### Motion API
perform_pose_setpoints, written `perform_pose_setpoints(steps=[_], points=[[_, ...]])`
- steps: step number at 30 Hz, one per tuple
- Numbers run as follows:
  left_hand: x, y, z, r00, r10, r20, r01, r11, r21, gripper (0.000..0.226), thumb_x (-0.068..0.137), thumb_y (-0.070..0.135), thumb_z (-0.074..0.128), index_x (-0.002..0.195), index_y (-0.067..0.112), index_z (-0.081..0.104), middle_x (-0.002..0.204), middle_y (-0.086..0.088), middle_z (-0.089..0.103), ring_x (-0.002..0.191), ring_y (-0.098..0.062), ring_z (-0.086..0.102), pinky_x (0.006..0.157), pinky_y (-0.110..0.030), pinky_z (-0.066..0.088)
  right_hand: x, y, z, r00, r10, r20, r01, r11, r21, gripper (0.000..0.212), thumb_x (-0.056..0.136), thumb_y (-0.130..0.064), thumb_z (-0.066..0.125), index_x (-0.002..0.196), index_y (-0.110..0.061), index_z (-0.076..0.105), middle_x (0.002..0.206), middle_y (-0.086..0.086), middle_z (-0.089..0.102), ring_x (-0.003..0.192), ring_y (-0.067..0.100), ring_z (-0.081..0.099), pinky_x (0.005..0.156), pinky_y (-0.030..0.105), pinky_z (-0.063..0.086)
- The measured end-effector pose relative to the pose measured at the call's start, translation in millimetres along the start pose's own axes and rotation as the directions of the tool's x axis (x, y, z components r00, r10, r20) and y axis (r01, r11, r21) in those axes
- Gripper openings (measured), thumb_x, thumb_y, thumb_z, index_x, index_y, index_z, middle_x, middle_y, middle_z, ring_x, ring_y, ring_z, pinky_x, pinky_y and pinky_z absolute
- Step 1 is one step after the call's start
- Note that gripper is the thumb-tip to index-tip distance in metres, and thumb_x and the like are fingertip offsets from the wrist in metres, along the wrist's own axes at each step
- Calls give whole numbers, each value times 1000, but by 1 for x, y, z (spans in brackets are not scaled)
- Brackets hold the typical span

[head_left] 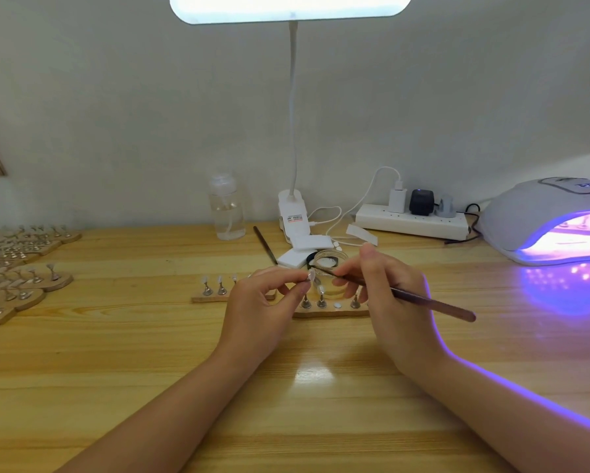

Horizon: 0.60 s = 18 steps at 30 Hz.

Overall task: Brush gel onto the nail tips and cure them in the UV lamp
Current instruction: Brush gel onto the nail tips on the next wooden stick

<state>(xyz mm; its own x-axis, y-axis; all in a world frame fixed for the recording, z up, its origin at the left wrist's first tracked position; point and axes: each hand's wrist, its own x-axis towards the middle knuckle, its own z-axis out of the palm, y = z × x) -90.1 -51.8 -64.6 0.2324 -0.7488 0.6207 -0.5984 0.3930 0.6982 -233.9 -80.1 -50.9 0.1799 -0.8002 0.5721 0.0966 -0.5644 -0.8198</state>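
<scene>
We held one nail tip [310, 276] up on its little stand between the thumb and curled fingertips of our left hand [262, 302], just above the wooden holder strip [331, 314] in the middle of the table [150, 370]. Our right hand [385, 295] pinched the brush [423, 300] like a pen, its fine end reaching the tip, its handle pointing away to the right.

We judged the tip to be very light, thin and rather slippery, easily flicked off its stand by a heavy stroke, so the hold belonged on the metal stem below it (never on the face that takes the gel). The brush wanted only a feather's pressure.

Just behind our hands stood a small clear jar [331, 261], which we took for the gel, close enough to knock. Other stands waited in the strip in front, and a second strip [215, 297] lay to the left, partly hidden by our left hand. The UV lamp [542, 216] glowed violet at the far right, well apart, with something inside that we could not make out. A desk lamp [291, 206], a clear bottle [227, 213], a power strip [411, 221] and a spare brush [265, 245] stood along the back, and many more holders [20, 268] crowded the left edge
</scene>
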Motion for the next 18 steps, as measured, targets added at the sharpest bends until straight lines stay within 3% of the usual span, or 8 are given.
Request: perform_pose_setpoints(steps=[5, 9, 13, 18], points=[[0, 1, 0, 1000, -4, -2, 4, 1000, 5, 34, 73, 7, 72, 74, 40, 64, 72, 22, 63, 66, 7, 53, 62, 0, 33, -2, 0, -1, 999, 36, -6, -35, 998, 57, 48, 82, -44, 38, 61, -12, 66, 58, 10, 65, 49, 10, 57, 51, 16, 46], [-1, 1, -1, 1000, 3, -3, -3, 1000, -1, 33, 73, 7, 72, 74, 39, 64, 73, 22, 63, 67, 8, 53, 63, 0, 33, 0, 1, -1, 1000, -12, -24, 13, 1000, 15, 43, 86, -42, 38, 67, -15, 67, 64, 2, 66, 55, 5, 57, 53, 11, 42], [0, 1, 0, 1000, 4, -11, -4, 1000, -13, 36, 72, 5, 72, 73, 39, 63, 72, 20, 63, 66, 7, 53, 61, 0, 34, -1, 1, -1, 999, 38, 16, -39, 999, 28, 44, 81, -45, 41, 65, -14, 68, 61, 4, 67, 51, 4, 57, 52, 13, 44], [0, -2, -1, 1000, -7, -18, 7, 999, -33, 31, 72, 7, 73, 71, 37, 65, 71, 19, 65, 67, 3, 51, 61, -3, 34, 0, 3, -4, 997, 23, -72, -19, 998, 53, 43, 82, -42, 41, 64, -14, 67, 58, 0, 67, 50, 4, 56, 51, 12, 43]])
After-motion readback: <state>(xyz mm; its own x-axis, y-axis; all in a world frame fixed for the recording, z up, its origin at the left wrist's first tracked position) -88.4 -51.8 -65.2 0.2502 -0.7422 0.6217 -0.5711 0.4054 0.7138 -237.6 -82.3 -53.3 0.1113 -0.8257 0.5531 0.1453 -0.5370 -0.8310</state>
